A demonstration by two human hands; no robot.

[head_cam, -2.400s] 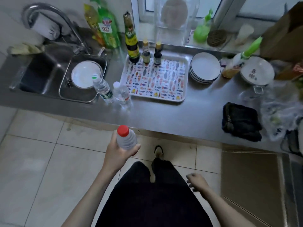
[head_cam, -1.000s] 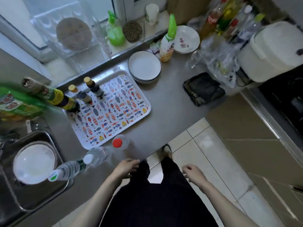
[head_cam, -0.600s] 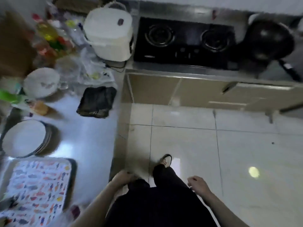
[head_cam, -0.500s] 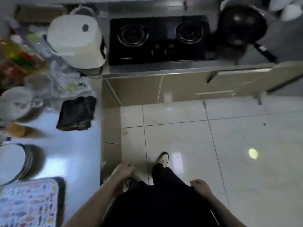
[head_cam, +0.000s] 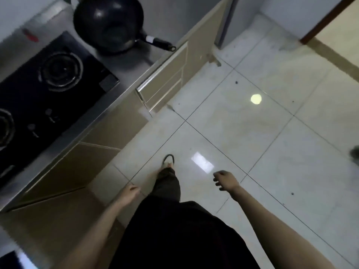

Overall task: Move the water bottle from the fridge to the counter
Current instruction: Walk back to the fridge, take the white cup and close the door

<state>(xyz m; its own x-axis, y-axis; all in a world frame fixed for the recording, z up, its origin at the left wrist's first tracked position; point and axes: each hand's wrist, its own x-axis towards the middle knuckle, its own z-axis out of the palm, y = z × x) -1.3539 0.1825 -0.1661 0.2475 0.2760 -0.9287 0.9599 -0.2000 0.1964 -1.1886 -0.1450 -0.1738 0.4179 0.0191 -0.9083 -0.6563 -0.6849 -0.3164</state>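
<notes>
Both hands hang empty at the person's sides over the tiled floor (head_cam: 242, 133): the left hand (head_cam: 129, 193) has its fingers loosely curled just beside the cabinet fronts (head_cam: 108, 133), and the right hand (head_cam: 225, 180) is half open, holding nothing. No water bottle is in view, so I cannot tell where it is. A black wok (head_cam: 107, 23) sits at the far end of the worktop (head_cam: 134, 63), beside a gas hob (head_cam: 44, 90); this looks like a walking step, and the next move probably calls for reaching the fridge, possibly the grey unit (head_cam: 229, 20) beyond the worktop's end.
</notes>
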